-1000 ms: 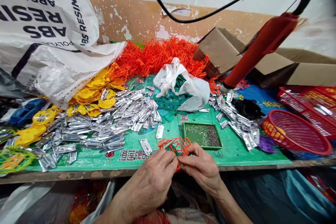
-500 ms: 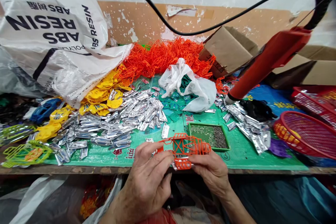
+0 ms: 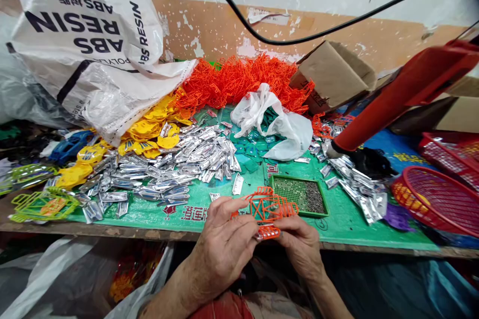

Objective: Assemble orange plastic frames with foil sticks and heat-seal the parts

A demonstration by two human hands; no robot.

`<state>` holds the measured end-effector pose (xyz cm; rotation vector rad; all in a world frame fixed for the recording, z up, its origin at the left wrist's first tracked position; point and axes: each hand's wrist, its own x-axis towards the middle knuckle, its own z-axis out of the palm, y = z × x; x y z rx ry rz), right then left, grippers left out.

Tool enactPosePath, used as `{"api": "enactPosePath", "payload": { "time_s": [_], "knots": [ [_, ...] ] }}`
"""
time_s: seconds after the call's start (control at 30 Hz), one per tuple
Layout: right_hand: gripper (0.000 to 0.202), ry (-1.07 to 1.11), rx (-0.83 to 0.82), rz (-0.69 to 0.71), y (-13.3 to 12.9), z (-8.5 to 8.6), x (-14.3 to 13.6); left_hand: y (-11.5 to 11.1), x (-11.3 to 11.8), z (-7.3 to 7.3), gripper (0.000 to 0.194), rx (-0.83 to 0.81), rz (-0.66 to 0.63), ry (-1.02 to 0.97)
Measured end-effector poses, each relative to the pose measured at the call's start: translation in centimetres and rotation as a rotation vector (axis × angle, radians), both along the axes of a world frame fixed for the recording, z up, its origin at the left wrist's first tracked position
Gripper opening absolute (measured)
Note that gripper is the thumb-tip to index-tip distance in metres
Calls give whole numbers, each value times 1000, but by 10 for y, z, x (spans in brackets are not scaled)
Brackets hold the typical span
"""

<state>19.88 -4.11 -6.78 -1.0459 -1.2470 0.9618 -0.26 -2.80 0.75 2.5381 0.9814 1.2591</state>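
An orange plastic lattice frame [image 3: 271, 207] is held between my two hands above the front edge of the table. My left hand [image 3: 226, 241] is closed on its left side, with the fingertips hidden behind and against the part. At the lower right, my right hand [image 3: 301, 244] pinches the frame between thumb and fingers. A silvery piece shows at the frame's lower part, between the hands, too small to make out. Just behind the frame lies a green tray [image 3: 299, 194] with many small dark metal pieces, probably screws, in its right half.
Silver flat parts [image 3: 187, 159] are heaped left of centre, beside yellow plastic parts [image 3: 149, 132]. Orange frames [image 3: 239, 82] pile up at the back. A red-handled tool [image 3: 396, 99] hangs at the right, near red baskets [image 3: 437, 199]. A white resin sack [image 3: 93, 50] leans at back left.
The orange frame has tilted, so its lower part looks shorter. My left hand has shifted right and slightly up around it. The whole view has shifted a little.
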Motion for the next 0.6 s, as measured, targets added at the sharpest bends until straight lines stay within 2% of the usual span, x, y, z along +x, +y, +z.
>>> {"api": "enactPosePath", "payload": {
  "time_s": [0.3,0.6],
  "knots": [
    [13,71,-39,42,0,-1,-3,2,0,4,25,1,11,18],
    [12,68,-34,21,-1,2,-4,2,0,4,23,-4,3,23]
  ]
}}
